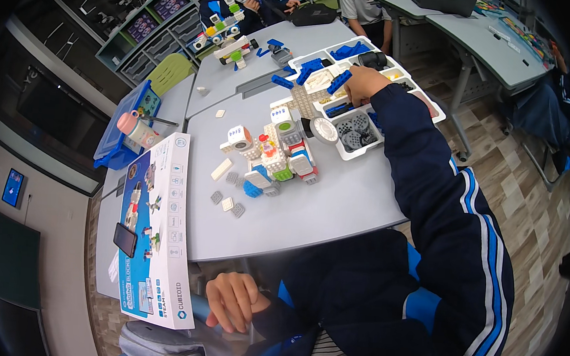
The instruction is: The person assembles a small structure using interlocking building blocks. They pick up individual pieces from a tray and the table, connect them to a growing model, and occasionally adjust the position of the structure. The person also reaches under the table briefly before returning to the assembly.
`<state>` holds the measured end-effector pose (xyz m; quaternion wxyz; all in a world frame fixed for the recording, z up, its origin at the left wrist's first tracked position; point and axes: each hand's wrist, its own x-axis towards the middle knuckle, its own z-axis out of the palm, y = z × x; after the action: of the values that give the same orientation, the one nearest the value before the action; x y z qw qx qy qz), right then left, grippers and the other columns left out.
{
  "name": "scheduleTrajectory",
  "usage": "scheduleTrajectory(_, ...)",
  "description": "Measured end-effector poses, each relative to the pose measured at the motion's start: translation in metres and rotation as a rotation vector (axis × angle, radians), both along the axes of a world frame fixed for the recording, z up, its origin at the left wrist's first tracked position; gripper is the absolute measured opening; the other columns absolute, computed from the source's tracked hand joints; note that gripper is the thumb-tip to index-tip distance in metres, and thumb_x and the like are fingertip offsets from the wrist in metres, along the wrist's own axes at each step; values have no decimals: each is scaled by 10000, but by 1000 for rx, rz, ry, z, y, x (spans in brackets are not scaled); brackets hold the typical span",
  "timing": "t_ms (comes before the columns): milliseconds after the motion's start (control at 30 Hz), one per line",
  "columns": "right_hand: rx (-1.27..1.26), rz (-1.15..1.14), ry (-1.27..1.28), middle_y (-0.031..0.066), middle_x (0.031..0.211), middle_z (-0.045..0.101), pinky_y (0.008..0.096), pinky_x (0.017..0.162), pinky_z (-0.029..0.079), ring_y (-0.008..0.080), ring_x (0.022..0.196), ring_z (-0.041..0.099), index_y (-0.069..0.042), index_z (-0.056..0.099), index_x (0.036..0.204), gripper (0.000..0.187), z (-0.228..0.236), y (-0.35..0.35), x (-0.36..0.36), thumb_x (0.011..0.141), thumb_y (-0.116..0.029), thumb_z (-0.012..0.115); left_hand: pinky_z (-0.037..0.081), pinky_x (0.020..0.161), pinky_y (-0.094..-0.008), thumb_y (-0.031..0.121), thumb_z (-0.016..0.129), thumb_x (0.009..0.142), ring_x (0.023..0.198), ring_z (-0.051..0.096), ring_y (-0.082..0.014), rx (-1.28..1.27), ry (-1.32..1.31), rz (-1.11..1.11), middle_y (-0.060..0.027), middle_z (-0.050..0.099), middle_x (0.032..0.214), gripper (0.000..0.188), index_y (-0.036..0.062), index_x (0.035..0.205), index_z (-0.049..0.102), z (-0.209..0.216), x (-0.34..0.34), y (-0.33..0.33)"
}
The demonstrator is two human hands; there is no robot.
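Note:
My right hand [364, 85] reaches over the white sorting tray [348, 155], its fingers closed on a blue building brick [339, 82]. The tray's compartments hold blue, white and yellow bricks; grey wheel-like parts [354, 134] lie in the near one. My left hand [232, 301] hangs below the table's front edge, beside the kit box. It is empty, with its fingers loosely bent and apart. A block-built model [275, 152] in white, red, green and blue stands mid-table, left of the tray. A white wheel [323, 131] leans between model and tray.
Loose grey and white pieces [227, 204] lie left of the model. A large kit box [176, 236] bearing a phone [125, 240] lies at the left edge. Behind it are a blue bin [115, 139] and a pink-capped bottle [137, 128]. Another person sits across, near a second model [224, 27].

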<state>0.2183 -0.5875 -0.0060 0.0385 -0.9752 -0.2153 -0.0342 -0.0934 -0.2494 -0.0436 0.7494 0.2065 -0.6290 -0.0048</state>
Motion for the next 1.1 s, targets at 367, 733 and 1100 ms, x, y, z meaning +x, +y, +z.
scheduleTrajectory(367, 353, 3, 366, 93, 666, 704, 253, 500, 516, 123, 513, 644, 31, 742, 783, 114, 25, -34, 4, 688, -24, 773, 336, 515, -263, 286, 570, 1027, 586, 666, -170, 22, -8, 15, -107, 725, 709, 334, 22, 890, 724, -6, 4, 3)
scheduleTrajectory(733, 730, 192, 414, -4, 806, 702, 181, 580, 436, 37, 691, 626, -52, 730, 993, 183, 88, -74, -39, 929, -200, 644, 471, 601, -321, 243, 583, 1009, 647, 664, -181, -16, 181, -297, -73, 708, 723, 281, 12, 895, 695, 13, 25, -83)
scheduleTrajectory(1100, 725, 397, 133, 79, 703, 695, 237, 578, 534, 115, 607, 679, 48, 704, 903, 154, 137, -5, -155, 864, -101, 706, 525, 845, -394, 203, 768, 828, 984, 666, -299, 891, -100, 1728, -153, 695, 1083, 349, 15, 1105, 671, 107, 158, -68)
